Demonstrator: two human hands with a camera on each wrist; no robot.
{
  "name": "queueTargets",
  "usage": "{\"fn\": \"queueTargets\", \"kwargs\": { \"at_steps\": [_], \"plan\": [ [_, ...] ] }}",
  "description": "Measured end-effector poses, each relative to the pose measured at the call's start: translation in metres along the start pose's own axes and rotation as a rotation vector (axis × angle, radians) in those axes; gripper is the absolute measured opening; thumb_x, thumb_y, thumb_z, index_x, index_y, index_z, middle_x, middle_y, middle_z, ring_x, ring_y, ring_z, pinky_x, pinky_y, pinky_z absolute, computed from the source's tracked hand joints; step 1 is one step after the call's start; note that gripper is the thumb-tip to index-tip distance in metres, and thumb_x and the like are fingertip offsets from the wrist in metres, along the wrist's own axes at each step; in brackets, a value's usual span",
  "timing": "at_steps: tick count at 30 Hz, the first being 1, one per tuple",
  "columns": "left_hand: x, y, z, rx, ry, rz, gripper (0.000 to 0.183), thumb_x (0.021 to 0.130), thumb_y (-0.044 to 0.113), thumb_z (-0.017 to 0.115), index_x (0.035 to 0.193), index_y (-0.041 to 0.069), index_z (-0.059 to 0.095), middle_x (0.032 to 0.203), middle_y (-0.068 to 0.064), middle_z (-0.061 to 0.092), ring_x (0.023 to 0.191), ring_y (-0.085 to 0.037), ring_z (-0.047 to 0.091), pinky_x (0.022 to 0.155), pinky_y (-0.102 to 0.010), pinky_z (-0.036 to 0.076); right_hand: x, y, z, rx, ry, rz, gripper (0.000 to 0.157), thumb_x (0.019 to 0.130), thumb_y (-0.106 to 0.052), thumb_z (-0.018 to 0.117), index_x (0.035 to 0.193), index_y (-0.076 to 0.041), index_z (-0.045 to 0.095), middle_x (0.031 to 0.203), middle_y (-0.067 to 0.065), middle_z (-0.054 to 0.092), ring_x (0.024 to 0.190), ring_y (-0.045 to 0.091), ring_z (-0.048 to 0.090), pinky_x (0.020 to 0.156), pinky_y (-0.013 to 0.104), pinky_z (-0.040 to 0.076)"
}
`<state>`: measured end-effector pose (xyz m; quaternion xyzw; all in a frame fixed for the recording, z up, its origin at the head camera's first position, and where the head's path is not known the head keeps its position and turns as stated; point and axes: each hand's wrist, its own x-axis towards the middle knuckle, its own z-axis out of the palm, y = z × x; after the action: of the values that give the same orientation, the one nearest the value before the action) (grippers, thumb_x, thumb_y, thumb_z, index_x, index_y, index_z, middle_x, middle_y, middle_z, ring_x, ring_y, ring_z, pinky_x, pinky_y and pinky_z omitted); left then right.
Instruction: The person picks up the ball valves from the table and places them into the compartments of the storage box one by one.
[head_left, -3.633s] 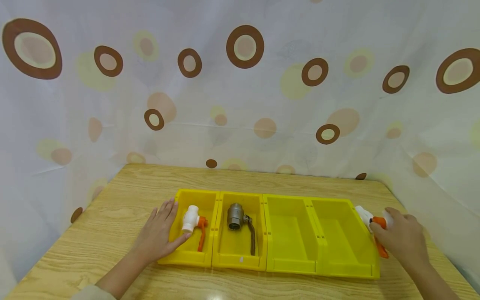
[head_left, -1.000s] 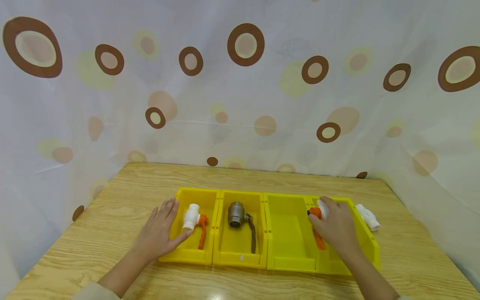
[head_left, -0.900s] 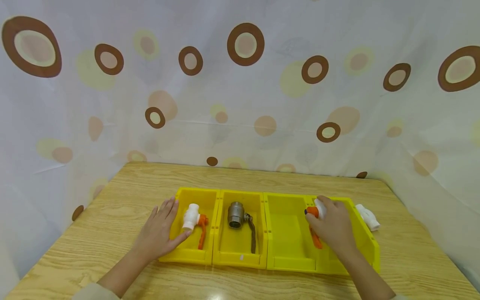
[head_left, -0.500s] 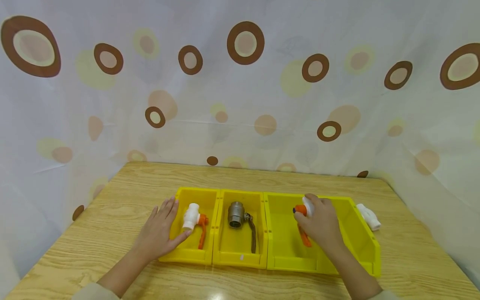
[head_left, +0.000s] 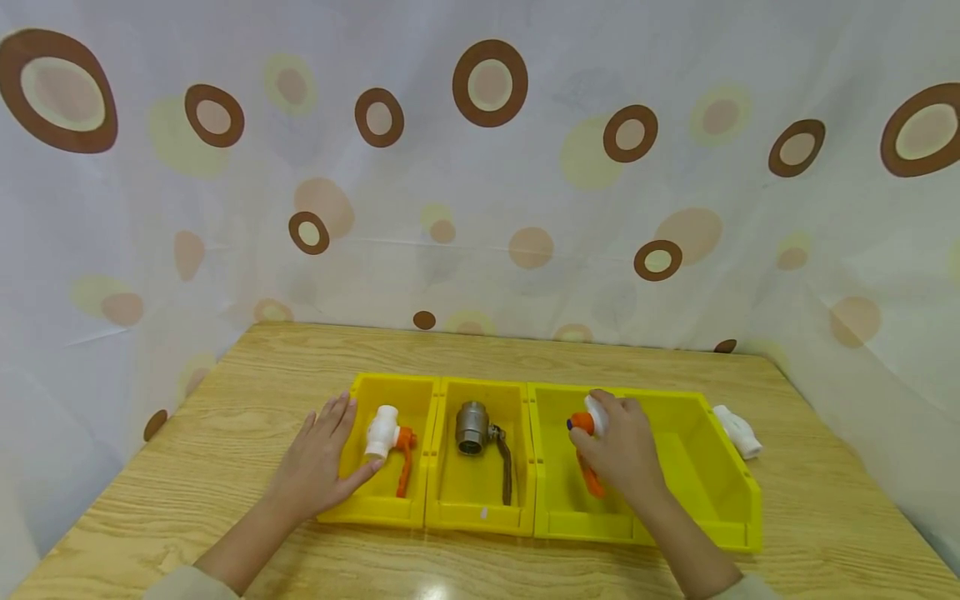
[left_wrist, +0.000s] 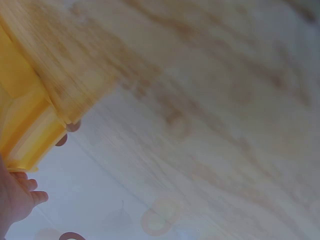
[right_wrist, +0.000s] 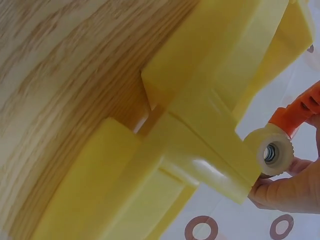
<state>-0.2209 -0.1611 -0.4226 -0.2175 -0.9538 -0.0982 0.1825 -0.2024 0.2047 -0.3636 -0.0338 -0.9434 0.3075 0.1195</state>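
My right hand (head_left: 624, 442) grips a white plastic ball valve (head_left: 597, 414) with an orange lever handle, over the third yellow bin (head_left: 581, 527) from the left. In the right wrist view, the held valve (right_wrist: 272, 150) shows its round open end close to a bin wall. My left hand (head_left: 318, 458) lies with straight fingers along the left rim of the leftmost bin (head_left: 375, 515). Inside that bin is another white valve (head_left: 383, 433) with an orange handle. A metal ball valve (head_left: 472, 427) with a dark lever sits in the second bin (head_left: 480, 522).
The fourth yellow bin (head_left: 738, 533) ends the joined row on the right. Beyond it a white fitting (head_left: 738, 432) lies on the wooden table (head_left: 817, 492). A patterned curtain (head_left: 525, 200) hangs behind and at both sides of the table.
From the right of the row, my right hand has carried the gripped valve left, across the fourth bin to over the third. The white fitting on the table is now uncovered. My left hand stays put.
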Motion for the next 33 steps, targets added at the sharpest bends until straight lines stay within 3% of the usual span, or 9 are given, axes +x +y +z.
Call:
{"fn": "queueTargets", "kwargs": {
  "at_steps": [23,33],
  "plan": [
    [-0.001,0.001,0.0,-0.009,0.022,0.005,0.081,0.086,0.051,0.056,0.135,-0.011,0.039,0.142,-0.027,0.037,0.13,-0.041,0.038,0.104,-0.057,0.034,0.004,0.001,0.026,0.017,-0.03,-0.023,0.051,0.076,-0.016,0.064,0.123,0.001,0.054,0.108,0.029,0.053,0.076,0.028,0.05,0.055,0.03,0.047],
    [-0.001,0.0,0.0,-0.014,0.026,0.007,0.081,0.085,0.05,0.058,0.135,-0.012,0.039,0.142,-0.027,0.037,0.13,-0.042,0.038,0.103,-0.058,0.033,0.002,0.004,0.039,-0.051,-0.029,-0.007,0.054,0.075,-0.018,0.067,0.124,0.001,0.053,0.1,0.025,0.053,0.07,0.023,0.046,0.051,0.026,0.041]
  ]
}}
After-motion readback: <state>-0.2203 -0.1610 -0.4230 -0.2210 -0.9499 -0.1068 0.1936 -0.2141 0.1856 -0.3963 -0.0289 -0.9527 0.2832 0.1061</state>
